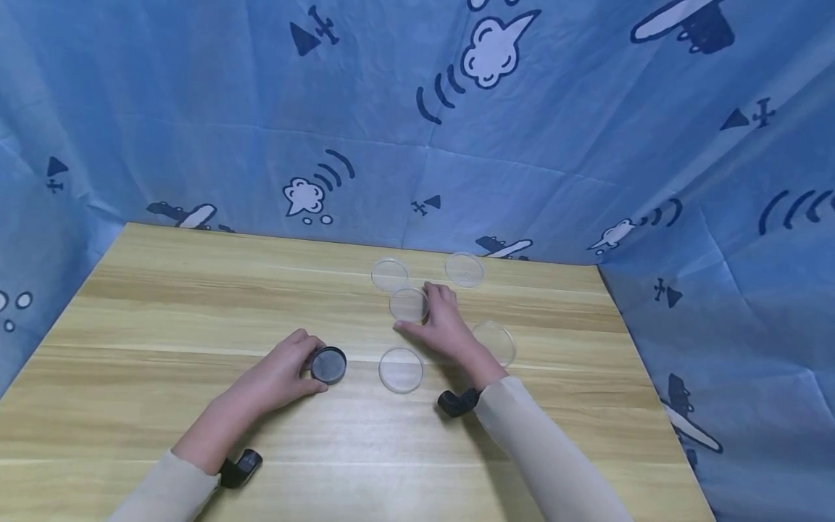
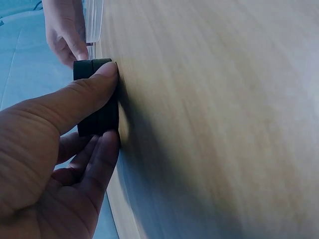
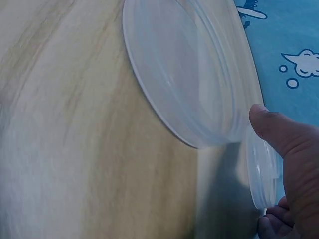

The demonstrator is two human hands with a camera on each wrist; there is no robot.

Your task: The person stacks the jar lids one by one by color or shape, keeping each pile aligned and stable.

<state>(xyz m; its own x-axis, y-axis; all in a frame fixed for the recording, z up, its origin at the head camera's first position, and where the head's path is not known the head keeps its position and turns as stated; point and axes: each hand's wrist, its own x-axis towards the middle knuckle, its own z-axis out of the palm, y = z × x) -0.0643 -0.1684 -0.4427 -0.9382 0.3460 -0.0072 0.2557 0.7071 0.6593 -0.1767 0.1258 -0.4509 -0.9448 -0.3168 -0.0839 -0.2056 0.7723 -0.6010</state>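
My left hand (image 1: 287, 368) grips a small black round container (image 1: 328, 365) by its rim, thumb near and fingers on the far side. Close over the table in the left wrist view, the black container (image 2: 97, 117) shows a seam around its side. Farther back, my right hand (image 1: 445, 322) spans a clear petri dish (image 1: 406, 305), thumb at its near edge and fingers at its far right edge. That petri dish (image 3: 259, 172) lies between thumb and fingers in the right wrist view. Another clear dish (image 1: 401, 370) rests between the two hands.
Two clear dishes lie toward the back, a left one (image 1: 389, 275) and a right one (image 1: 464, 270). Beside the right wrist lies one more dish (image 1: 497, 344), partly behind it. Blue patterned cloth (image 1: 365, 109) hangs around the wooden table (image 1: 196, 304).
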